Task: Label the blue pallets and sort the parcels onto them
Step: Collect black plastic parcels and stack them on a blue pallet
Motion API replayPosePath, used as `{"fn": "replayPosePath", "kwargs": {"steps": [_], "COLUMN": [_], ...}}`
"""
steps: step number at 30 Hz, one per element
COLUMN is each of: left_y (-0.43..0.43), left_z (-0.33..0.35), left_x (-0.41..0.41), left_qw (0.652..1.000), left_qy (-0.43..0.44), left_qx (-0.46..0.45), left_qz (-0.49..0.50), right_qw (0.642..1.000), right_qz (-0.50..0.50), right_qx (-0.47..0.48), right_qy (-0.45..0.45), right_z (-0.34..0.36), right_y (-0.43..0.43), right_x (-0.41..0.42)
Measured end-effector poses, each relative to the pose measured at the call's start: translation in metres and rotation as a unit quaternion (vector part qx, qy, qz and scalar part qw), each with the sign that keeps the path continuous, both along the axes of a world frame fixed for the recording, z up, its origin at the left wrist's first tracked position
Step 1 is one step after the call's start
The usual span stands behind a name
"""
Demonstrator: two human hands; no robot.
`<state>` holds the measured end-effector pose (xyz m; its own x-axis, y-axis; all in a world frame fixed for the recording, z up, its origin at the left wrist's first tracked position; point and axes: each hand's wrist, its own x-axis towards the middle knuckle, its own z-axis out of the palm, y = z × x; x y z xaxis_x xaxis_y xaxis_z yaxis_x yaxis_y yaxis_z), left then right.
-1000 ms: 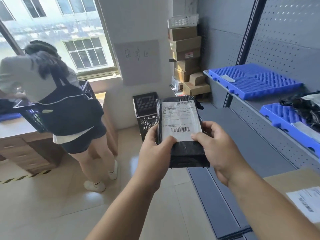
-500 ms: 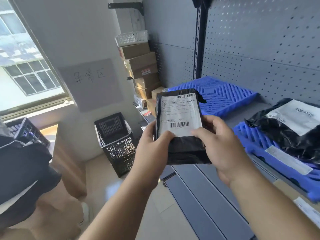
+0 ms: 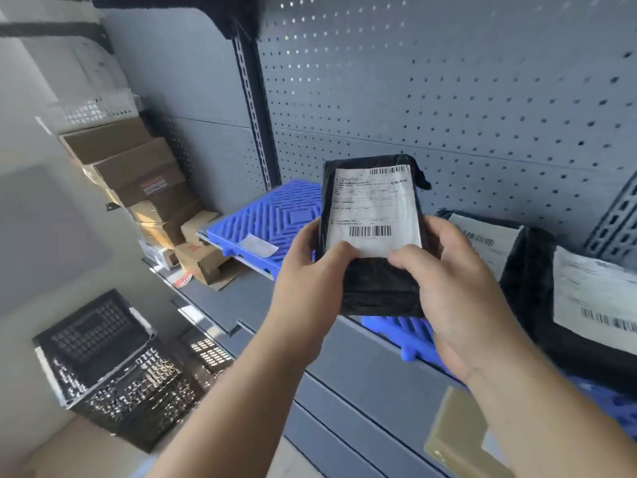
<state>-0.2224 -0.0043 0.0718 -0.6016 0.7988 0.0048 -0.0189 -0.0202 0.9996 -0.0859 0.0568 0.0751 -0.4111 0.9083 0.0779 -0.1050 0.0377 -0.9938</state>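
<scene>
Head view: at frame centre both hands hold one black parcel (image 3: 374, 236) upright, its long axis running up the frame, its white label (image 3: 374, 210) facing the camera. The left hand (image 3: 310, 270) wraps the lower left edge, thumb on the label's bottom corner; the right hand (image 3: 448, 291) wraps the lower right edge, its fingers (image 3: 406, 260) curled closed on the parcel's face. Behind the parcel to the left, a blue pallet (image 3: 262, 219) lies on the shelf (image 3: 220, 298) with a small tag (image 3: 258, 244) on its near edge and nothing else on it. At lower right a second pallet (image 3: 406, 336) carries other black parcels (image 3: 537, 281). Judging from this, the left pallet lies up-left of the hands, nearer the left hand; the loaded one sits directly under the right.
</scene>
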Motion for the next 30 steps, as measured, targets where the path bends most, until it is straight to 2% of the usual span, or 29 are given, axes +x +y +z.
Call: {"fn": "replayPosePath", "kwargs": {"steps": [10, 17, 23, 30], "left_y": [0.092, 0.119, 0.134, 0.134], "left_z": [0.007, 0.007, 0.004, -0.007], "left_x": [-0.002, -0.006, -0.007, -0.013], "left_qw": [0.974, 0.951, 0.931, 0.902], "left_qy": [0.026, 0.058, 0.078, 0.09], "left_qx": [-0.029, -0.04, -0.062, -0.082], "left_qz": [-0.222, -0.301, -0.351, -0.414], "right_qw": [0.979, 0.956, 0.94, 0.929], "right_qz": [-0.198, -0.289, -0.331, -0.337], "right_qx": [0.009, -0.007, -0.025, -0.031], "right_qy": [-0.037, -0.055, -0.077, -0.151], "right_z": [0.0, -0.003, -0.004, -0.006], "right_y": [0.036, 0.035, 0.033, 0.027], "right_x": [0.015, 0.008, 0.004, 0.002]}}
